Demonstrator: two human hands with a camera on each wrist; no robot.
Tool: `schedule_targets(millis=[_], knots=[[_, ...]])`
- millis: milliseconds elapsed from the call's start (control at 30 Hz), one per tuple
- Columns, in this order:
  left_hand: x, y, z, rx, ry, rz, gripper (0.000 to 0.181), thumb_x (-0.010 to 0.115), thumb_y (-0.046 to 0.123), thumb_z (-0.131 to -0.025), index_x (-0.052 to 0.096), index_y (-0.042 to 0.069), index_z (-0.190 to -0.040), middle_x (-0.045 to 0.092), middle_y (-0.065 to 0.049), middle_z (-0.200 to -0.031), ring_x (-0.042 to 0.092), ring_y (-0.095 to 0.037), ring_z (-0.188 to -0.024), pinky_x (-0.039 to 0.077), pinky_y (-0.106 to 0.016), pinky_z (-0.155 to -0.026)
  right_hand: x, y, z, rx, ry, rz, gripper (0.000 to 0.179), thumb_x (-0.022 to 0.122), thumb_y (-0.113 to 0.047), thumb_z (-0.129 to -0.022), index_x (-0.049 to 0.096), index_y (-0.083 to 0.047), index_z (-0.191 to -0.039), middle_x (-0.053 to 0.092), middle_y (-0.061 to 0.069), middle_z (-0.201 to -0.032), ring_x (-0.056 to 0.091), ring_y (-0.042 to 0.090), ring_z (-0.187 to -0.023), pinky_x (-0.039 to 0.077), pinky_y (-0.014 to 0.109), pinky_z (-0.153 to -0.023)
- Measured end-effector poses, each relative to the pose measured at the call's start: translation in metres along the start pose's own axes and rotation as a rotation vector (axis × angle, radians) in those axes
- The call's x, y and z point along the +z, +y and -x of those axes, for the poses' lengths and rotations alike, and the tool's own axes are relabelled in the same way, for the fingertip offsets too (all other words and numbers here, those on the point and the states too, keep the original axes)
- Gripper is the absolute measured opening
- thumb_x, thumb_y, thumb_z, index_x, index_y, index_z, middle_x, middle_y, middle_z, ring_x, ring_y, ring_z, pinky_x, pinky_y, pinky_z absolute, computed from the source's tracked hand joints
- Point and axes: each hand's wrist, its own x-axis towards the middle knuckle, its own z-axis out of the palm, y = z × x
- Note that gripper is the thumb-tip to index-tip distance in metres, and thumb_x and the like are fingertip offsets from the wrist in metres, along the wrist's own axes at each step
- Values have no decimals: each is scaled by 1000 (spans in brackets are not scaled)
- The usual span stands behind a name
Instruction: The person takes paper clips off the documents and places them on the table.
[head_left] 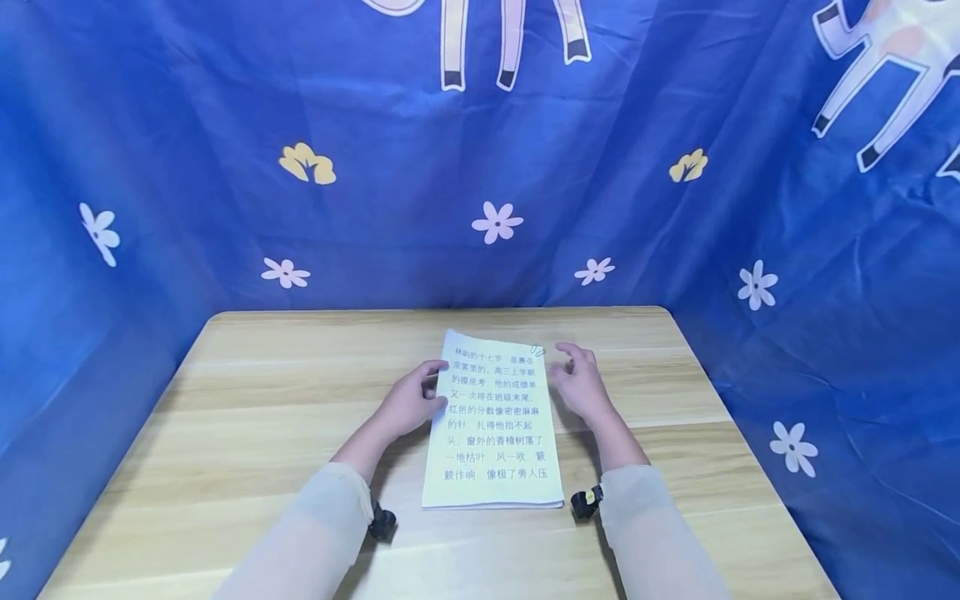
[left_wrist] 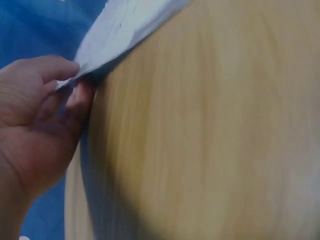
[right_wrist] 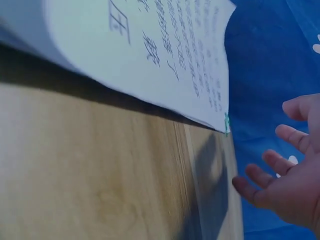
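Note:
A stack of printed paper sheets [head_left: 495, 425] with lines of Chinese characters lies in the middle of the table. At its top right corner sits a green paper clip [right_wrist: 226, 124]. My left hand [left_wrist: 40, 105] pinches the left edge of the sheets, thumb on top and fingers beneath. That edge is lifted off the table in the left wrist view. To the right of the paper, my right hand [head_left: 581, 383] is held apart from it. Its fingers are spread and loosely bent with nothing in them, near the clipped corner.
The wooden table [head_left: 285, 392] has light grain and rounded back corners. Blue cloth [head_left: 390, 217] printed with flowers and animal legs hangs behind it and along both sides. A small black device [head_left: 382, 522] is strapped at the left wrist, another [head_left: 585, 503] at the right.

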Motion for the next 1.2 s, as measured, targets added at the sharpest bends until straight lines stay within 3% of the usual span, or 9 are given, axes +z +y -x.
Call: schedule_targets(millis=[167,233,333,467,600,733,900,1067,1200], knots=[[-6,-14,7,-18,-24,143,73,75,2,-96,48,22,-161,44,-18,-171,73,-26,-117,64,-28,-75,3,2,-12,8,19,-141,56,66,-19,-106,49,-11,-159,41,20,-160,50,41,-146,51,54,-119],[-8,-18,10,-33,-38,195,73,75,2,-97,48,25,-161,41,-16,-173,73,-26,-117,62,-28,-67,6,3,-17,28,18,-228,59,69,-16,-104,47,-9,-159,41,21,-162,49,42,-150,48,55,-123],[-9,-23,14,-53,-55,246,74,75,3,-97,47,27,-161,39,-13,-174,72,-24,-114,59,-27,-65,12,4,-22,67,20,-310,65,72,-17,-102,45,-8,-160,45,21,-162,50,41,-150,47,54,-124],[-9,-27,17,-73,-71,297,75,76,4,-97,46,28,-161,38,-12,-175,72,-20,-111,58,-25,-66,21,2,-27,106,30,-336,69,75,-19,-101,44,-7,-161,61,22,-152,63,38,-139,55,49,-116],[-11,-29,17,-76,-87,356,75,75,3,-97,44,26,-162,36,-13,-175,71,-18,-109,55,-23,-65,29,0,-32,123,88,-352,65,78,-19,-100,49,-7,-157,73,18,-134,75,27,-112,62,34,-96],[-12,-29,15,-68,-102,403,75,73,2,-98,42,23,-163,33,-14,-176,71,-17,-107,51,-21,-63,35,0,-35,143,136,-409,59,79,-17,-98,54,-7,-151,73,16,-125,70,18,-101,58,25,-86],[-12,-30,13,-63,-117,418,74,73,0,-97,43,22,-162,32,-14,-177,71,-18,-107,49,-20,-62,37,3,-37,177,152,-450,49,80,-18,-98,61,-14,-143,71,13,-125,69,21,-106,55,27,-94],[-12,-29,12,-62,-121,414,75,74,-1,-97,44,22,-161,33,-13,-176,70,-18,-107,50,-20,-64,40,3,-38,142,210,-487,40,81,-12,-97,67,-14,-134,76,7,-108,71,16,-95,57,24,-87],[-12,-28,11,-58,-116,397,75,75,-2,-96,45,21,-161,35,-12,-174,69,-18,-105,53,-19,-69,43,2,-39,107,250,-519,34,79,-7,-97,67,-11,-129,72,-4,-93,67,11,-85,57,18,-76]])
